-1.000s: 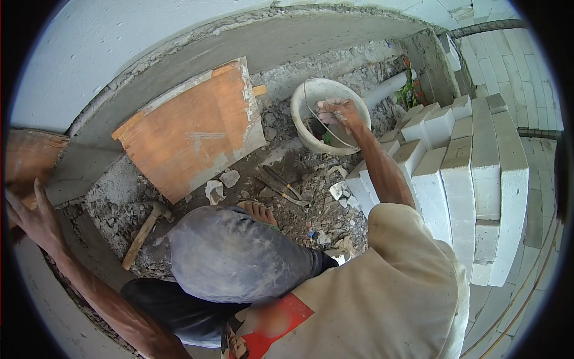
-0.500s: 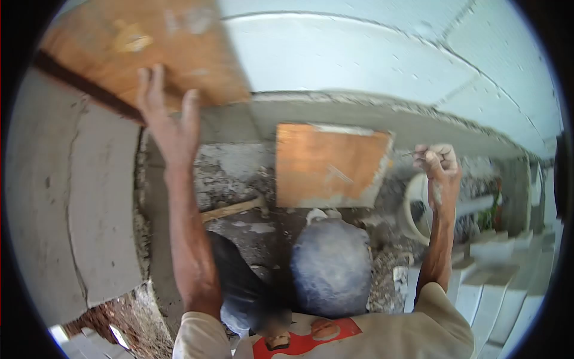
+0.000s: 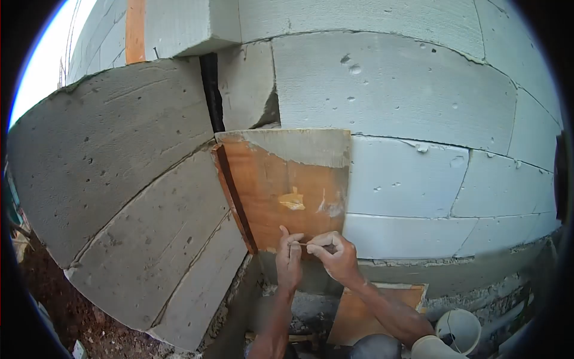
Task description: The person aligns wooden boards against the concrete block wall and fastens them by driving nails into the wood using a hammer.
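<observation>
My right hand (image 3: 336,254) pinches a thin nail (image 3: 302,244) between thumb and fingers. My left hand (image 3: 290,263) is beside it, one finger raised and the others closed around the nail's other end. Both hands are in front of the lower part of an orange-brown plywood board (image 3: 269,185), which stands in the wall corner with cement smeared along its top. A dark wooden strip (image 3: 234,197) runs down the board's left edge.
Pale block walls (image 3: 406,173) rise behind and to the left (image 3: 119,137). Below are another plywood piece (image 3: 353,314), a white bucket (image 3: 459,329) and my knee (image 3: 375,347). A dark vertical gap (image 3: 211,90) runs above the board's corner.
My view has swung up and left toward the corner. My left hand has come off the board, and my right hand has brought the nail across to it.
</observation>
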{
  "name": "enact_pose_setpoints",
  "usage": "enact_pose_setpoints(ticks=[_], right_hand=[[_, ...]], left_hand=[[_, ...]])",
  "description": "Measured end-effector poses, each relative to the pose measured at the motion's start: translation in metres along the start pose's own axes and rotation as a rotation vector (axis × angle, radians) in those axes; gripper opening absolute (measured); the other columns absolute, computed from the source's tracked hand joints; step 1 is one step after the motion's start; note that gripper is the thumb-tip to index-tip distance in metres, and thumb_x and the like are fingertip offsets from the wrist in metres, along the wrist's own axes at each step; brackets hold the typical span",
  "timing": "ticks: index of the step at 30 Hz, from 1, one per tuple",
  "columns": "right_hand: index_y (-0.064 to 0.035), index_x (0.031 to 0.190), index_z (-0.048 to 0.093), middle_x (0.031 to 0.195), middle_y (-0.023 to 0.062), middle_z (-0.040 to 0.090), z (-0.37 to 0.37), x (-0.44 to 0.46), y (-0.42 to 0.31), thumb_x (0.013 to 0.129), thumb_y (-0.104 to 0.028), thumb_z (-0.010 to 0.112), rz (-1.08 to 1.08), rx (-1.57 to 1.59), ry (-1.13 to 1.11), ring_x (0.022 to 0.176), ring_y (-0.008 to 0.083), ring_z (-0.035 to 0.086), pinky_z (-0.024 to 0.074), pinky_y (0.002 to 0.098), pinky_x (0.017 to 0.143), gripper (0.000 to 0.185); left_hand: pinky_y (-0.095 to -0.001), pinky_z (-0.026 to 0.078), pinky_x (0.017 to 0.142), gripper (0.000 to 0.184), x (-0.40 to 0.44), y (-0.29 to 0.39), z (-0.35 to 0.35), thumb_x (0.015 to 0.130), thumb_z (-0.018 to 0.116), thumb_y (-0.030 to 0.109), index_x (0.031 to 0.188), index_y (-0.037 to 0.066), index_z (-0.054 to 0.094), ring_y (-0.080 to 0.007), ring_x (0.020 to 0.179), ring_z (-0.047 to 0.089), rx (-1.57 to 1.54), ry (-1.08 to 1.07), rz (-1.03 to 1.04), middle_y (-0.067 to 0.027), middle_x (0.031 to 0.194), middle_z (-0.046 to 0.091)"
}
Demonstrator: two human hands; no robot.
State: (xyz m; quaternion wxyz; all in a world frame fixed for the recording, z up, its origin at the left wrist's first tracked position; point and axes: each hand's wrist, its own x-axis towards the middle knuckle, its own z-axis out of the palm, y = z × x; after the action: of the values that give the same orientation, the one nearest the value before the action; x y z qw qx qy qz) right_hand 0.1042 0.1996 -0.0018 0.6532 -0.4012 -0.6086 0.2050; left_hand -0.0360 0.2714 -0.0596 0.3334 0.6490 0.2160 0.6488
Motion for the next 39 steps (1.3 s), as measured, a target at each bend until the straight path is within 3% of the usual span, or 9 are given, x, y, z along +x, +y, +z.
enact_pose_setpoints(ticks=[4,10,13,15,17,23,26,29,39], right_hand=[[0.0029,0.101,0.068,0.093,0.0093,0.076,0.027,-0.013,0.014,0.099,-0.006,0.077,0.144,0.102,0.058,0.084,0.0122,0.073,0.0607,0.0279,0.075,0.013],[0.0044,0.104,0.069,0.090,0.0093,0.075,0.035,-0.013,0.034,0.101,-0.007,0.074,0.276,0.175,0.151,0.073,0.0124,0.071,0.0577,0.0275,0.065,0.013],[0.0045,0.107,0.072,0.093,0.0076,0.075,0.033,-0.022,0.032,0.101,-0.012,0.075,0.327,0.206,0.058,0.073,0.0127,0.070,0.0563,0.0275,0.064,0.018],[0.0032,0.107,0.073,0.094,0.0069,0.076,0.024,-0.057,0.045,0.101,-0.014,0.075,0.410,0.160,0.043,0.073,0.0127,0.071,0.0561,0.0273,0.064,0.018],[-0.0012,0.109,0.074,0.094,0.0050,0.076,0.008,-0.112,0.062,0.099,-0.015,0.076,0.563,-0.003,-0.427,0.074,0.0094,0.070,0.0556,0.0272,0.065,0.017],[-0.0045,0.128,0.067,0.100,0.0274,0.074,0.019,-0.296,0.133,0.097,-0.031,0.076,0.437,-0.540,-0.991,0.087,0.0421,0.075,0.0597,0.0482,0.081,0.041],[-0.0089,0.157,0.044,0.127,0.0300,0.070,0.050,-0.358,0.171,0.100,-0.048,0.073,0.674,-0.350,-0.846,0.089,0.0407,0.076,0.0612,0.0491,0.081,0.075],[-0.0170,0.172,0.016,0.135,0.0207,0.066,0.081,-0.346,0.162,0.102,-0.057,0.070,1.310,0.351,-0.547,0.089,0.0253,0.075,0.0619,0.0418,0.075,0.097],[-0.0167,0.159,0.040,0.106,0.0166,0.072,0.099,-0.347,0.216,0.108,-0.049,0.061,1.428,0.397,-0.382,0.086,0.0260,0.077,0.0649,0.0396,0.069,0.064]], left_hand=[[-0.0422,0.023,0.130,0.038,-0.003,0.015,-0.004,0.115,0.044,0.025,0.120,-0.006,0.066,-0.0259,0.146,0.048,-0.276,-0.015,-0.112,-0.0171,0.124,0.070],[-0.0464,0.007,0.138,0.024,0.007,0.005,-0.004,0.112,0.054,0.015,0.103,-0.005,0.064,-0.0079,0.092,0.068,-0.244,-0.002,-0.069,-0.0106,0.104,0.075],[-0.0338,0.038,0.117,0.027,0.005,0.012,-0.013,0.111,0.060,0.020,0.107,-0.004,0.072,-0.0221,0.139,0.056,-0.161,0.088,-0.198,-0.0157,0.131,0.073],[-0.0330,0.048,0.107,0.029,0.011,0.007,-0.023,0.111,0.060,0.023,0.105,-0.001,0.076,-0.0171,0.123,0.065,0.038,0.145,-0.108,-0.0105,0.128,0.076],[-0.0365,0.045,0.115,0.034,0.020,-0.015,-0.047,0.103,0.066,0.010,0.134,-0.001,0.068,-0.0307,0.141,0.056,0.101,0.039,-0.143,-0.0191,0.151,0.062],[-0.0350,0.048,0.107,0.028,0.014,-0.009,-0.044,0.110,0.061,0.021,0.108,-0.004,0.074,-0.0218,0.121,0.064,0.265,-0.006,0.060,-0.0136,0.127,0.072],[-0.0332,0.053,0.090,0.039,0.016,-0.038,-0.035,0.108,0.066,0.034,0.099,-0.003,0.075,-0.0176,0.100,0.066,0.287,0.158,0.230,-0.0094,0.105,0.072],[-0.0323,0.051,0.103,0.029,0.017,-0.008,-0.039,0.110,0.061,0.023,0.118,0.000,0.077,-0.0158,0.112,0.068,0.411,0.076,0.112,-0.0076,0.116,0.077],[-0.0337,0.052,0.105,0.026,0.020,-0.006,-0.028,0.112,0.057,0.015,0.123,-0.004,0.070,-0.0173,0.114,0.067,0.266,0.170,-0.112,-0.0087,0.118,0.074]])
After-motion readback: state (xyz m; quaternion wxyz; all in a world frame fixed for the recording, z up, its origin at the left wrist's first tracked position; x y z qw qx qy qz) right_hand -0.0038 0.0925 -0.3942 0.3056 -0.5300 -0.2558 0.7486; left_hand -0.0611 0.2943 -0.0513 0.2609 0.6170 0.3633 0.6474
